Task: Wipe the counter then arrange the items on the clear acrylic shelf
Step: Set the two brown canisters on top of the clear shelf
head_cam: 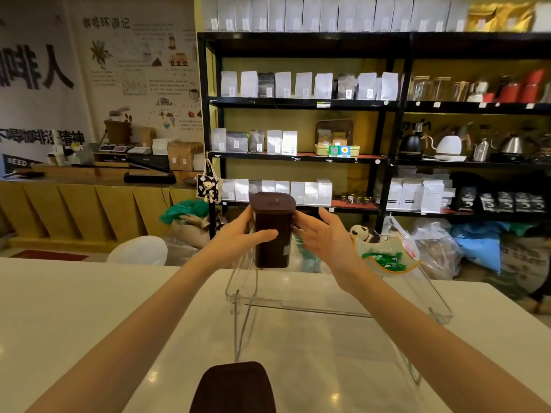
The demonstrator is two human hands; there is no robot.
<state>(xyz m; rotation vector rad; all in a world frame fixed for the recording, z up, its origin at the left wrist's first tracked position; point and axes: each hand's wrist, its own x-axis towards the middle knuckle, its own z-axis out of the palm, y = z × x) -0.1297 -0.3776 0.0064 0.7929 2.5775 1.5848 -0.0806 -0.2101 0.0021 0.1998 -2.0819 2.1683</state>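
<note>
A tall dark brown canister [272, 231] with a brown lid stands upright at the left end of the clear acrylic shelf [328, 307] on the white counter [74, 308]. My left hand [241, 234] wraps around its left side, thumb across the front. My right hand [319, 236] has its fingertips against the canister's right side, fingers spread. A clear curved dish [387, 257] with green-wrapped candies sits on the shelf's right end. A second brown canister lid [234, 389] shows at the bottom edge, close to me.
Beyond the counter stand black racks [384, 105] of white coffee bags and kettles. Sacks and plastic bags [441, 248] lie on the floor below them. A white chair back [138, 250] rises behind the counter's far edge, and a wooden counter [89, 210] runs along the left wall.
</note>
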